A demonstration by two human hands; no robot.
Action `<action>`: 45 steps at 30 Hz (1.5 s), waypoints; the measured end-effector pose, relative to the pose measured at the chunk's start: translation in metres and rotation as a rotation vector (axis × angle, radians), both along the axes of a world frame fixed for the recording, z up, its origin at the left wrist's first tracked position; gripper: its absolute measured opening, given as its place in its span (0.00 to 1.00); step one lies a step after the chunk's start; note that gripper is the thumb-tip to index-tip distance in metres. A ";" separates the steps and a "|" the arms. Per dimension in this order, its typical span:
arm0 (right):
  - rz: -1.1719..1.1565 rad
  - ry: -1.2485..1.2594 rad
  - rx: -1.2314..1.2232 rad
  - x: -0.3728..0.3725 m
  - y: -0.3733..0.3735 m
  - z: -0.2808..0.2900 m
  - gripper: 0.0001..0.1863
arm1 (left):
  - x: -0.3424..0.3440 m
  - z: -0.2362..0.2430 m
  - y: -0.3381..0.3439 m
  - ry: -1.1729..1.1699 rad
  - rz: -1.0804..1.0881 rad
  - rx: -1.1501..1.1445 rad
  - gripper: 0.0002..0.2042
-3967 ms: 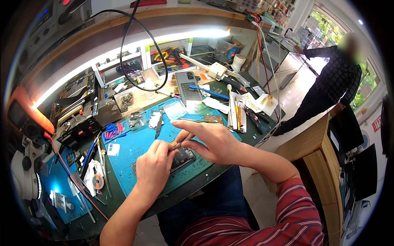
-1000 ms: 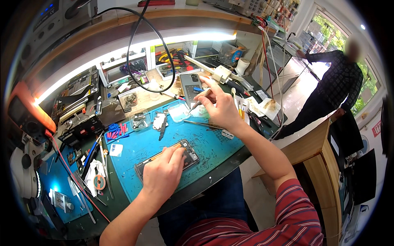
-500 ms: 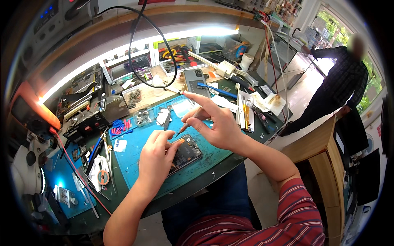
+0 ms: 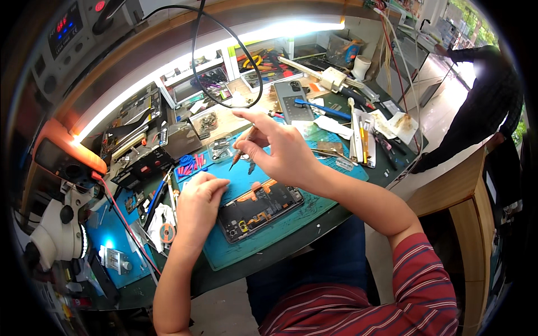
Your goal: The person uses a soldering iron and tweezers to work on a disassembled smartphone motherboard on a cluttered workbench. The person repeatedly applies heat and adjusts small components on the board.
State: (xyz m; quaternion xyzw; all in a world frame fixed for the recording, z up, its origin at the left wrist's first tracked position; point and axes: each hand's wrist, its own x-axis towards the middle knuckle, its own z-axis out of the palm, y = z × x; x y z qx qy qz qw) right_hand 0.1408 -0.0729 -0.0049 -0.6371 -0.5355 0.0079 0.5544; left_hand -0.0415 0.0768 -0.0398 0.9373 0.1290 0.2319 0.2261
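Right hand grips a slim brown pointed tool between thumb and fingers, tip down, above the far side of the opened black rectangular phone. Left hand pinched at the phone's left end; cannot tell if anything is held. Phone lies on the blue rubbery mat. Judged risk: a slipping tip could nick the phone's copper-orange ribbon; a nudge could skid the phone. Right forearm slants in from the phone's right, wrist raised.

Glowing strip light, pale floor, wooden cabinet, window onto greenery
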 end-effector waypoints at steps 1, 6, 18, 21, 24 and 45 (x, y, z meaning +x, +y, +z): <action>0.011 0.002 -0.005 0.000 0.004 -0.003 0.28 | 0.000 -0.004 -0.001 0.019 -0.019 0.036 0.06; 0.035 0.066 0.023 -0.001 0.013 -0.019 0.29 | 0.001 -0.004 -0.004 -0.017 -0.038 -0.013 0.07; 0.187 0.130 -0.028 -0.006 -0.002 -0.015 0.30 | 0.000 0.004 -0.003 -0.081 0.012 -0.257 0.06; 0.192 0.094 -0.025 -0.006 -0.001 -0.018 0.29 | 0.000 0.007 -0.005 -0.088 0.003 -0.231 0.07; 0.192 0.056 -0.029 -0.006 -0.001 -0.019 0.29 | 0.000 0.006 -0.005 -0.091 0.000 -0.214 0.06; 0.283 0.247 0.052 -0.029 -0.009 -0.002 0.23 | -0.027 0.013 -0.010 -0.189 0.084 -0.500 0.06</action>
